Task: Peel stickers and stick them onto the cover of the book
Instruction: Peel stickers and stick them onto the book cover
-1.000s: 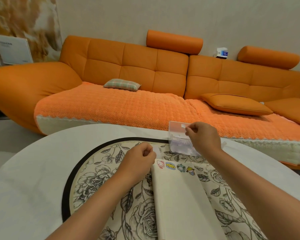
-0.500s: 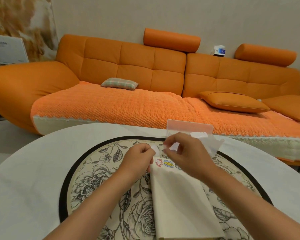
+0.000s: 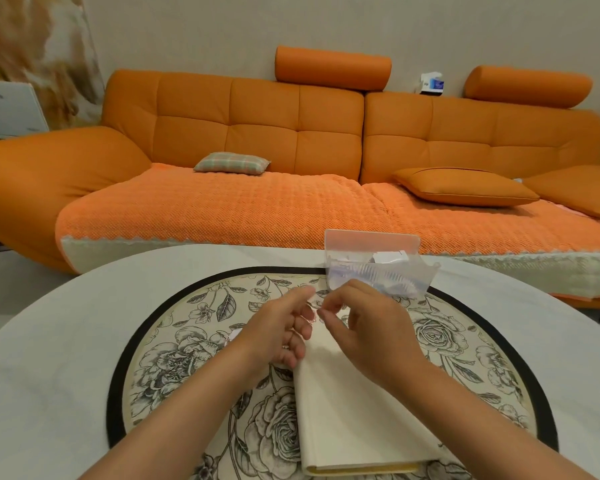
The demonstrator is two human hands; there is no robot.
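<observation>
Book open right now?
No, the cream book lies closed, cover up, on the floral mat, with its page edges showing at the near end.
</observation>
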